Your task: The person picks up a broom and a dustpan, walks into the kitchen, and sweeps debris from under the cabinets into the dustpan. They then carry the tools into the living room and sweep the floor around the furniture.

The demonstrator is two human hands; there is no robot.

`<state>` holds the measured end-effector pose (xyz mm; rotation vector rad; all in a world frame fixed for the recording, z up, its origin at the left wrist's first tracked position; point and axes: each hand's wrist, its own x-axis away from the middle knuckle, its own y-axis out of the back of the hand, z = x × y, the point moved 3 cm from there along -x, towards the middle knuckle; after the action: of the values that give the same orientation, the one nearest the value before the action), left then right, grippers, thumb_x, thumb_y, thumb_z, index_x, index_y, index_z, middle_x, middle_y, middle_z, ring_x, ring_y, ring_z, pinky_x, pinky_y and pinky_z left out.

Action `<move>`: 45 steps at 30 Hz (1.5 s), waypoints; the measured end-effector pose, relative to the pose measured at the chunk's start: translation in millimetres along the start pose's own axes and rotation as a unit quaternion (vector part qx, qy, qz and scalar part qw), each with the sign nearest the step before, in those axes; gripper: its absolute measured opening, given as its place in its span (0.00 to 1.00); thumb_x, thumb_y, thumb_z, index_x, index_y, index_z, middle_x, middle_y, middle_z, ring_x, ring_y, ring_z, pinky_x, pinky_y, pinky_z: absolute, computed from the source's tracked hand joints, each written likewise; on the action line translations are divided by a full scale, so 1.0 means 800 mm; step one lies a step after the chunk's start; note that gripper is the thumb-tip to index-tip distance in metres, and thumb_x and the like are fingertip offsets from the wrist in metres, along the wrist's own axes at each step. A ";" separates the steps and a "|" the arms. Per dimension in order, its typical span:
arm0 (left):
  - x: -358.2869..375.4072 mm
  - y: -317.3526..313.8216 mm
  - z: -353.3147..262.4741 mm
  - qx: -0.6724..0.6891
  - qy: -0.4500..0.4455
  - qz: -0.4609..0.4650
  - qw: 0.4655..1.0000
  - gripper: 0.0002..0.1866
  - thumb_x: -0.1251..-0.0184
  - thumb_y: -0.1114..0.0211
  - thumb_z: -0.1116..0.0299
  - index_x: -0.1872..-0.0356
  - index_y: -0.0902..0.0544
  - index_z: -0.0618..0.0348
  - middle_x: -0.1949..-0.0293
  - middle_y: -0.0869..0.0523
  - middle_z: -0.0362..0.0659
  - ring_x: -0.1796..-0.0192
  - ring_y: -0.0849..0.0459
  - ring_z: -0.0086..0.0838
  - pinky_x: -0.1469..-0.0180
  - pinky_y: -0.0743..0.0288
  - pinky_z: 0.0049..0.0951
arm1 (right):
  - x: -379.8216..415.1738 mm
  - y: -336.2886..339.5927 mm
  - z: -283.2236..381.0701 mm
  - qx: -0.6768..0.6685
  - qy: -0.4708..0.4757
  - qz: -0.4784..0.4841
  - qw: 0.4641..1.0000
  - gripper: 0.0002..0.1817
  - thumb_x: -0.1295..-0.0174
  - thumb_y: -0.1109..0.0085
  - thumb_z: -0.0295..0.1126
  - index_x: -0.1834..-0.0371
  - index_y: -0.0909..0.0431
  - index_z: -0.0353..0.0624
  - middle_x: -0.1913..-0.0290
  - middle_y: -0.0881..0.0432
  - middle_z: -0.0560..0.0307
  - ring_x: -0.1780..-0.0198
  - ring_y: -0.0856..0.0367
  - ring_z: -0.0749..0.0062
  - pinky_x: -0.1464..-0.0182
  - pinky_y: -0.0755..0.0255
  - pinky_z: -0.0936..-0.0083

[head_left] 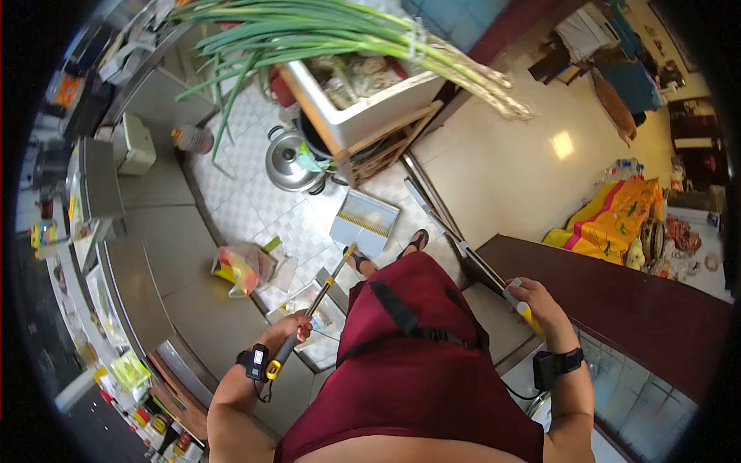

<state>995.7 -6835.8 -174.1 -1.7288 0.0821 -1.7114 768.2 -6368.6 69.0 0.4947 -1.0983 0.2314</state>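
Observation:
My left hand [290, 330] is closed around the grey-and-yellow grip of a long-handled dustpan [356, 234]. Its handle slants away from me, and the pan, edged with yellow teeth, sits on the tiles just beyond my sandalled feet. Some pale debris shows in the pan. Off to the right, my right hand [539, 303] grips the yellow end of a long grey pole [527, 312]. That pole stretches forward and left along the dark door track; what is at its far end cannot be made out.
A lidded steel pot [289, 163] stands on the floor beside a wooden-framed stand [394, 139] topped with long green onions [340, 38]. A plastic bag [245, 266] lies near the left cabinets. A dark red counter [587, 309] is close on the right.

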 end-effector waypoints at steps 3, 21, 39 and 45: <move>-0.019 -0.018 0.006 0.104 0.051 0.042 0.992 0.08 0.35 0.46 0.68 0.65 0.38 0.46 0.81 0.33 0.36 0.87 0.37 0.16 0.86 0.44 0.17 | -0.003 0.022 -0.011 -0.068 -0.018 -0.014 0.997 0.13 0.38 0.51 0.35 0.57 0.29 0.37 0.73 0.25 0.58 0.78 0.25 0.75 0.82 0.32 0.79; 0.007 -0.206 0.011 -0.128 -0.045 -0.098 0.986 0.09 0.35 0.50 0.67 0.55 0.36 0.48 0.82 0.37 0.31 0.84 0.39 0.16 0.83 0.41 0.17 | -0.086 0.172 -0.067 -0.166 -0.032 0.002 0.986 0.15 0.41 0.50 0.34 0.53 0.30 0.41 0.70 0.27 0.59 0.75 0.25 0.78 0.81 0.33 0.83; -0.144 -0.442 -0.155 -0.202 -0.001 -0.012 0.979 0.10 0.34 0.51 0.70 0.54 0.37 0.46 0.83 0.36 0.32 0.85 0.39 0.14 0.86 0.44 0.14 | -0.134 0.280 -0.130 -0.333 0.005 -0.041 0.942 0.17 0.41 0.51 0.36 0.50 0.32 0.43 0.78 0.26 0.56 0.82 0.28 0.76 0.85 0.35 0.82; -0.182 -0.561 -0.209 -0.221 -0.021 -0.039 0.974 0.05 0.34 0.52 0.71 0.60 0.36 0.47 0.83 0.36 0.32 0.85 0.39 0.13 0.88 0.44 0.13 | -0.151 0.335 -0.131 -0.403 0.066 -0.085 0.909 0.16 0.40 0.52 0.37 0.52 0.33 0.42 0.81 0.26 0.57 0.86 0.30 0.76 0.86 0.36 0.82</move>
<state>640.7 -6493.3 -91.0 -2.1101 0.4090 -1.8098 685.8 -6076.6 -4.8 -0.1705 -0.9135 -0.3411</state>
